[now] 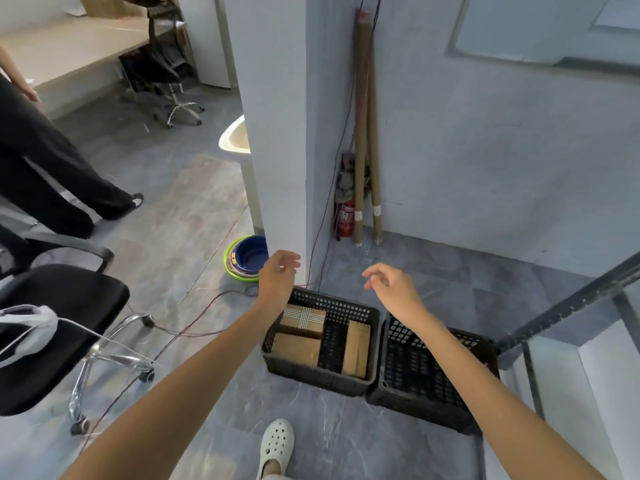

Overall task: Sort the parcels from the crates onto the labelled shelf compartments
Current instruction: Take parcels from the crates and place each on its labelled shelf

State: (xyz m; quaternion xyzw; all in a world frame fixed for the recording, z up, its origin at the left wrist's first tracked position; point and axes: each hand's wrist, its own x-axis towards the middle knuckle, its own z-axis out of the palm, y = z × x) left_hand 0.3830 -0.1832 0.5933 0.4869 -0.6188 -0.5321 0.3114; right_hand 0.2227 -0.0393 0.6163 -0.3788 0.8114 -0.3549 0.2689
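The left hand [277, 271] is held above the far corner of the left crate [341, 304], the right hand [391, 285] above the right crate [433, 407]. Both are released, fingers loosely curled, nothing grasped. Three parcels [302, 320] are laid inside the left crate.

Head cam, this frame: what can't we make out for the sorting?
- Shelf: head view, cut off by the right edge; no compartment labels show.
- Right crate: head view, the right forearm hides part of its inside.
- Parcels in the left crate: head view, markings too small to read.
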